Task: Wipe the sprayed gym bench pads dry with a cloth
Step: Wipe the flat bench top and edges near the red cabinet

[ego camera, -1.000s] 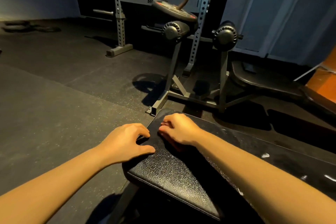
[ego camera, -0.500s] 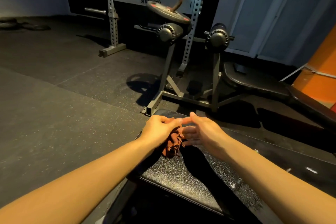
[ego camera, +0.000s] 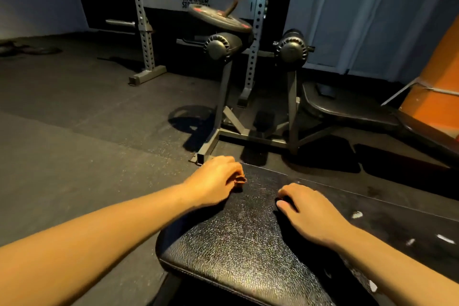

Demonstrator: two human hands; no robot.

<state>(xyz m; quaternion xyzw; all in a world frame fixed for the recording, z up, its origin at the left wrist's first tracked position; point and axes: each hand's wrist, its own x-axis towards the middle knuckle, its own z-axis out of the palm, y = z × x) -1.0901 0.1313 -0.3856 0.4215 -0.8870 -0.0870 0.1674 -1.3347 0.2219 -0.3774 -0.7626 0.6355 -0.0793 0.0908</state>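
Observation:
A black textured bench pad [ego camera: 238,238] fills the lower middle of the head view, its surface glistening with small droplets. My left hand [ego camera: 213,181] rests at the pad's far left edge, fingers curled round a bunched brown cloth [ego camera: 239,179] of which only a small fold shows. My right hand [ego camera: 305,211] lies on the pad further right, apart from the cloth, fingers bent down onto the surface and holding nothing. A dark shadow under each hand hides part of the pad.
A grey metal stand [ego camera: 223,117] with two black roller pads [ego camera: 218,47] stands just beyond the bench. A second black bench [ego camera: 347,112] lies at the right, beside an orange pillar [ego camera: 437,87]. A perforated rack [ego camera: 144,32] stands behind; dark rubber floor [ego camera: 74,144] spreads left.
My hands have parted: the left kept the cloth and pressed it down at the pad's far left edge, the right moved right and down onto the pad.

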